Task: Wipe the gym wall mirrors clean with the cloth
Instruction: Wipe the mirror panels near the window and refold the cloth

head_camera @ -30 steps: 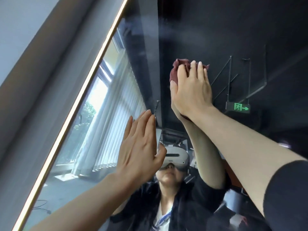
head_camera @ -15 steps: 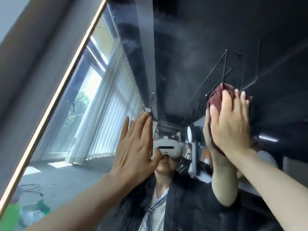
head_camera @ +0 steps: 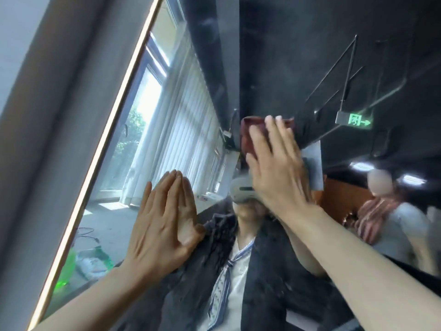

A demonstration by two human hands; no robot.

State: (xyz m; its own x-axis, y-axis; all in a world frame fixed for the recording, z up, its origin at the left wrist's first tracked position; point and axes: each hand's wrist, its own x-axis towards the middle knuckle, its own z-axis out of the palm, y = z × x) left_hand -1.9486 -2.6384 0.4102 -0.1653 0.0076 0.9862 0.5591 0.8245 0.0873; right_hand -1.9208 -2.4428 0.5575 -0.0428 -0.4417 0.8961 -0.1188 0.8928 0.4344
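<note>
In the head view, the right hand (head_camera: 274, 168) lies flat, fingers straight and together, pressing the dark red cloth (head_camera: 248, 134) against the mirror (head_camera: 310, 56). The cloth sits high on the glass near the middle of the view, its top and left edges peeking out past the fingertips; most of it is hidden under the palm. The left hand (head_camera: 162, 225) also lies flat on the glass, fingers straight and close together, holding nothing, lower and to the left, not far from the gold frame (head_camera: 102, 149) that runs along the mirror's left edge.

To do this stroke well, I judge the palm should keep even pressure over the whole cloth, so no edge lifts and leaves streaks. Passes should overlap and run right out to the frame. The bare left hand braces the body, yet it is likely to leave prints, so that patch wants wiping afterwards. A faint haze shows on the glass above the cloth, which suggests the upper area needs more work.

The only writing is a green exit sign (head_camera: 358, 120), reflected at the right, bearing a running-figure pictogram and an arrow; no words or brand names are legible.
</note>
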